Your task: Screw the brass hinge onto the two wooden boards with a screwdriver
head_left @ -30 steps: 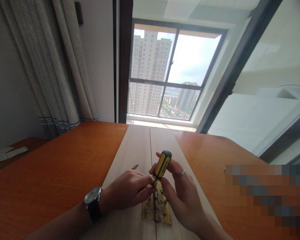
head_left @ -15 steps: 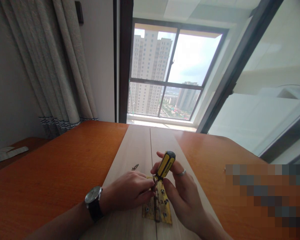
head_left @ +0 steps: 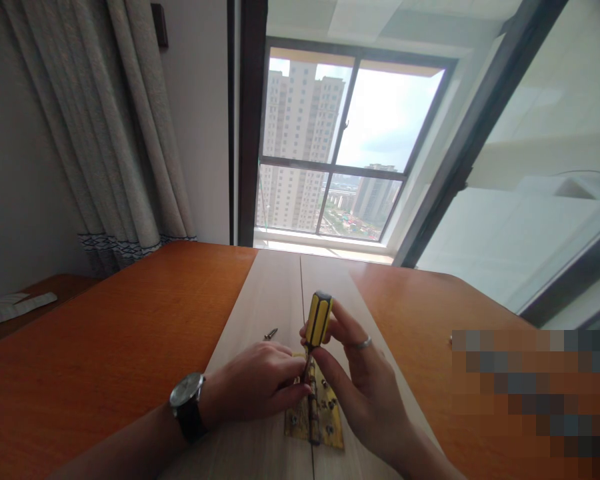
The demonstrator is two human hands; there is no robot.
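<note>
A brass hinge (head_left: 323, 419) lies across the seam between two pale wooden boards (head_left: 275, 300) on the orange table (head_left: 120, 347). My right hand (head_left: 363, 387) grips a screwdriver with a yellow and black handle (head_left: 319, 319), held nearly upright with its tip down at the hinge's upper left part. My left hand (head_left: 257, 385), with a watch on the wrist, has its fingers pinched together at the screwdriver's tip, over the hinge's left leaf. What the left fingers pinch is hidden.
A loose screw (head_left: 270, 333) lies on the left board beyond my left hand. Curtains (head_left: 120, 133) hang at the back left beside a large window (head_left: 340, 140). A lower side surface at the far left carries white paper (head_left: 10, 308).
The screwdriver handle has swung from leaning right to nearly upright, and its top now sits higher. Both hands stay at the hinge.
</note>
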